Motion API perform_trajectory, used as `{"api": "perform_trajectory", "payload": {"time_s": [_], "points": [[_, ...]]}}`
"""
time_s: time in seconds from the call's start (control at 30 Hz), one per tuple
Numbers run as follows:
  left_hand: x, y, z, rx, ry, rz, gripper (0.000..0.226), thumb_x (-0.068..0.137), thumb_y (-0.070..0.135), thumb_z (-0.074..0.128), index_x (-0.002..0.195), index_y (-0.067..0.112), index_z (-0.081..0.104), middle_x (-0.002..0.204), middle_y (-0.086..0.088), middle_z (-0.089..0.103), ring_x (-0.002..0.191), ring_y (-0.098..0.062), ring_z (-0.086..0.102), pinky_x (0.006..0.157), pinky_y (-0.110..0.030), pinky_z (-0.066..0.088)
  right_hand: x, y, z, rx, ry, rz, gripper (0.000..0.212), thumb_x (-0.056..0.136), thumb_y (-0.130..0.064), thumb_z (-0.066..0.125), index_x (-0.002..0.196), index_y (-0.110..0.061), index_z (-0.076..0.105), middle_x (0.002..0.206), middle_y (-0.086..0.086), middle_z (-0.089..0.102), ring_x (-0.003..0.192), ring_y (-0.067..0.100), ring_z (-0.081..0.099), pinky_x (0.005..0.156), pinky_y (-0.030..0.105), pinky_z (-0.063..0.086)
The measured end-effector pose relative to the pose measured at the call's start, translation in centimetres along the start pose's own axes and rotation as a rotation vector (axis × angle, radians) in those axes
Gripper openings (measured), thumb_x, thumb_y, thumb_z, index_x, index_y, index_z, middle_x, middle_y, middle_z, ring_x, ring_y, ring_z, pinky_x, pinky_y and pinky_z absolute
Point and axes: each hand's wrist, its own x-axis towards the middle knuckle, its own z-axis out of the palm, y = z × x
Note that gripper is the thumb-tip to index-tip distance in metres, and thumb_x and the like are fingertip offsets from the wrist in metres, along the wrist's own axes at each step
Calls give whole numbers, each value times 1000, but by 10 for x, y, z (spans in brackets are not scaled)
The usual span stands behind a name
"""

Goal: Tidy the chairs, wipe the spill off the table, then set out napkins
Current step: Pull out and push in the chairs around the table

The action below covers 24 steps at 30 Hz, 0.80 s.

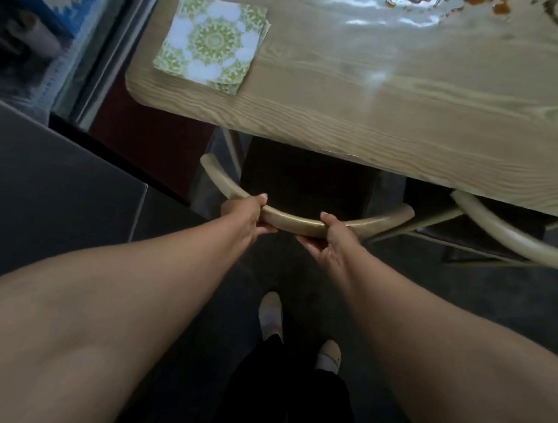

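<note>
Both hands are closed around the curved chair back (299, 221): left hand (244, 215) left of right hand (332, 236).

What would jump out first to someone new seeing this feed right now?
Both hands, left hand and right hand, grip the curved chair back at centre, the seat tucked under the table. A stack of green-patterned napkins sits near the table's left corner. A brownish spill glistens along the far top edge.
</note>
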Motion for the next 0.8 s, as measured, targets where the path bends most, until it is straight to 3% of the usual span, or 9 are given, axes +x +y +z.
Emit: {"api": "perform_trajectory", "payload": {"time_s": [0.13, 0.27, 0.4, 0.47, 0.53, 0.6, 0.7, 0.8], "points": [[9, 23, 23, -6, -45, 33, 37, 89, 9, 64, 123, 1, 51, 109, -19, 61, 106, -37, 62, 74, -52, 58, 10, -25, 17, -27, -38, -49, 48, 89, -14, 66, 131, -3, 45, 127, 25, 55, 111, 42, 59, 65, 48, 56], [17, 44, 41, -19, -58, 38, 46, 90, 11, 64, 131, 3, 47, 125, -20, 57, 113, -38, 58, 72, -50, 58, 14, -48, 31, -68, -51, -93, 45, 92, -15, 63, 132, -4, 46, 128, 22, 55, 114, 40, 58, 67, 47, 57], [20, 49, 45, -37, -40, -4, 52, 88, 15, 67, 134, 6, 45, 127, -19, 54, 118, -39, 55, 82, -53, 56, 16, -60, 33, -171, -56, -69, 46, 92, -18, 63, 132, -5, 45, 129, 21, 53, 112, 38, 58, 49, 44, 59], [19, 48, 44, 29, -36, 0, 54, 87, 20, 69, 134, 8, 46, 126, -18, 55, 116, -37, 56, 75, -48, 59, 13, -65, 31, -211, -86, -12, 43, 93, -21, 62, 130, -5, 46, 127, 18, 55, 109, 35, 60, 63, 42, 61], [20, 49, 44, 96, -54, 0, 53, 87, 25, 68, 133, 9, 46, 126, -18, 57, 114, -36, 58, 58, -43, 59, 11, -71, 30, -209, -74, 31, 36, 94, -20, 61, 124, -5, 48, 119, 17, 56, 113, 34, 59, 81, 44, 58], [22, 50, 47, 138, -54, -20, 51, 90, 28, 65, 133, 9, 46, 127, -17, 57, 113, -35, 59, 51, -41, 56, 11, -76, 31, -201, -33, 75, 31, 94, -19, 61, 120, -5, 52, 117, 17, 55, 115, 34, 58, 85, 45, 57], [21, 53, 55, 202, -20, -38, 48, 94, 28, 59, 135, 10, 44, 130, -14, 55, 117, -35, 57, 65, -45, 55, 9, -80, 34, -226, 1, 136, 24, 94, -20, 61, 111, -5, 53, 110, 16, 55, 113, 33, 58, 81, 45, 57], [22, 54, 59, 234, 3, -53, 47, 95, 27, 58, 136, 10, 44, 130, -15, 55, 118, -34, 56, 69, -46, 54, 8, -85, 35, -232, -3, 159, 21, 95, -19, 60, 108, -4, 51, 98, 18, 52, 116, 34, 57, 91, 47, 54]]}}
